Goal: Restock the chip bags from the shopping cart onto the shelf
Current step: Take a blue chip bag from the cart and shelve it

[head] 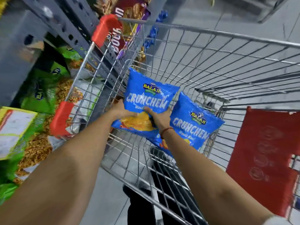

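At far left the grey shelf (21, 34) carries green bags (43, 88), beside it a wire cart (211, 51) with red corner guards on a grey floor (203, 12). Inside the cart, the left hand (121, 109) and right hand (159, 118) both grip one blue bag (146, 98) by its lower half. A second blue bag (193, 125) lies just right of it, overlapped, and a red panel (259, 153) hangs at the far right.

The two Crunchem chip bags (149, 95) (194, 125) are bright blue with white lettering and yellow-orange chip pictures. The shopping cart (211, 65) is silver wire with red corner bumpers (105, 30). Shelf bags (43, 88) are green; a red flap (263, 151) hangs at right.
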Demonstrator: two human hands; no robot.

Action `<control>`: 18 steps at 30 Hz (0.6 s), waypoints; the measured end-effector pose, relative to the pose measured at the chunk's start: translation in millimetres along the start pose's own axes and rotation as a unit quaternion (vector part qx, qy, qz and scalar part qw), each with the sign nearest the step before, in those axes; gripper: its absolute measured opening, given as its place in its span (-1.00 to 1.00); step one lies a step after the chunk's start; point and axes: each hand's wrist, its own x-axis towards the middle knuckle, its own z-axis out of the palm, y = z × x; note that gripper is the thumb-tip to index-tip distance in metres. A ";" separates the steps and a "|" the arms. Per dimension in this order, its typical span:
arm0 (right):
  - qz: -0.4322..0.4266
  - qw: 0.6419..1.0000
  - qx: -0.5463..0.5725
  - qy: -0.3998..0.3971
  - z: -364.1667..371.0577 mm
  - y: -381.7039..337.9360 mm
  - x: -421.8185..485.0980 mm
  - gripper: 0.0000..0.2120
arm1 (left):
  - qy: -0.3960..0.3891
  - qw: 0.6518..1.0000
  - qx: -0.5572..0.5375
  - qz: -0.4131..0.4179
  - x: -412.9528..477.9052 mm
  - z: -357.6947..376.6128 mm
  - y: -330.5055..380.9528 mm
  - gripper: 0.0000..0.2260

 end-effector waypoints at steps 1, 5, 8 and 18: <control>-0.001 1.000 0.003 0.001 -2.6 -2.0 -1.6 -0.06 | -0.004 1.000 -0.012 0.001 -0.8 -0.8 -0.5 0.00; -0.017 0.999 0.023 -0.029 -11.4 -9.1 -7.0 -0.23 | -0.017 0.999 -0.028 0.002 -41.6 -2.1 28.3 -0.30; -0.042 0.998 0.009 -0.043 -19.1 -19.8 -16.2 -0.17 | -0.007 0.998 -0.055 0.005 -69.0 -2.7 42.6 -0.40; -0.193 0.980 0.018 -0.046 -64.6 -102.6 -93.4 -0.29 | 0.059 0.982 -0.123 0.129 -168.6 -25.1 90.8 -0.32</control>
